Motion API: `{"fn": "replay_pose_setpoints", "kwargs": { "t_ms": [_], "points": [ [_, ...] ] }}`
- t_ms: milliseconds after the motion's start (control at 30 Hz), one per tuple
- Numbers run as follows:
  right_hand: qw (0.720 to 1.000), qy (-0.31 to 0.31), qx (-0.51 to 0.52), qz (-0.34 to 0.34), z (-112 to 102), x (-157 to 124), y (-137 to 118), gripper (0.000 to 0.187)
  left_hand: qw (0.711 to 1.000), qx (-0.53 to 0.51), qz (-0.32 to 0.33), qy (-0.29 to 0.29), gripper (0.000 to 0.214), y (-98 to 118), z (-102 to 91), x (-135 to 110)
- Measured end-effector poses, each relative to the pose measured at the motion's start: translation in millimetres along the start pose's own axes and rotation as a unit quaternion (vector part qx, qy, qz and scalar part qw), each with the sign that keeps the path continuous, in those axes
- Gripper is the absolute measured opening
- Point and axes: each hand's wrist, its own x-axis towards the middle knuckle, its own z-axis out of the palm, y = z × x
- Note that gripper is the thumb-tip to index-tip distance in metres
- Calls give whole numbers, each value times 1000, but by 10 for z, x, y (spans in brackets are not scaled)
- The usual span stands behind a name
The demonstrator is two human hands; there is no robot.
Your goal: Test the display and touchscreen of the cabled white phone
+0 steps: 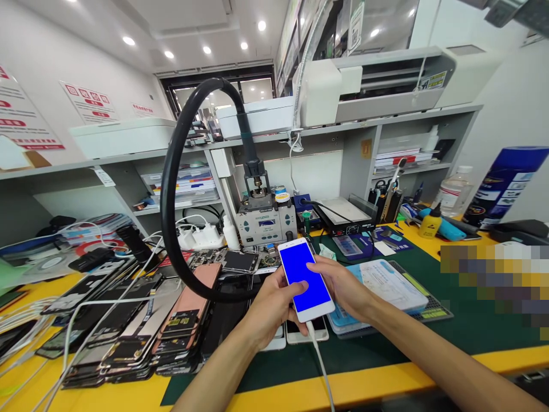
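A white smartphone [305, 278] with a plain blue lit screen is held up over the bench in both my hands. My left hand [269, 306] cups it from the left and below, thumb on its left edge. My right hand [345, 288] grips its right side, fingers curled onto the screen's edge. A white cable [319, 360] runs from the phone's bottom end down past the yellow bench edge. Under the phone lie more white phones [300, 333] on the green mat [472, 332].
Stacks of opened phones and phone backs [141, 326] cover the left of the bench. A thick black hose [171, 189] loops up to a hot-air station [266, 220]. A blue tray with paper [390, 286], a yellow bottle [430, 223] and tools stand right; shelves behind.
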Motion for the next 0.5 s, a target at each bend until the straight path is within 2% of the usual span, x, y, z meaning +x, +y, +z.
{"fn": "replay_pose_setpoints", "kwargs": {
  "t_ms": [233, 367, 500],
  "points": [
    [1000, -6, 1, -3, -11, -12, 7, 32, 1000, 14, 8, -5, 50, 2, 10, 2],
    [1000, -1, 1, -2, -8, 3, 3, 32, 1000, -30, -6, 4, 52, -4, 0, 26],
    [1000, 5, -6, -1, 4, 7, -2, 36, 996, -85, -8, -12, 52, -2, -21, 36]
  ]
}}
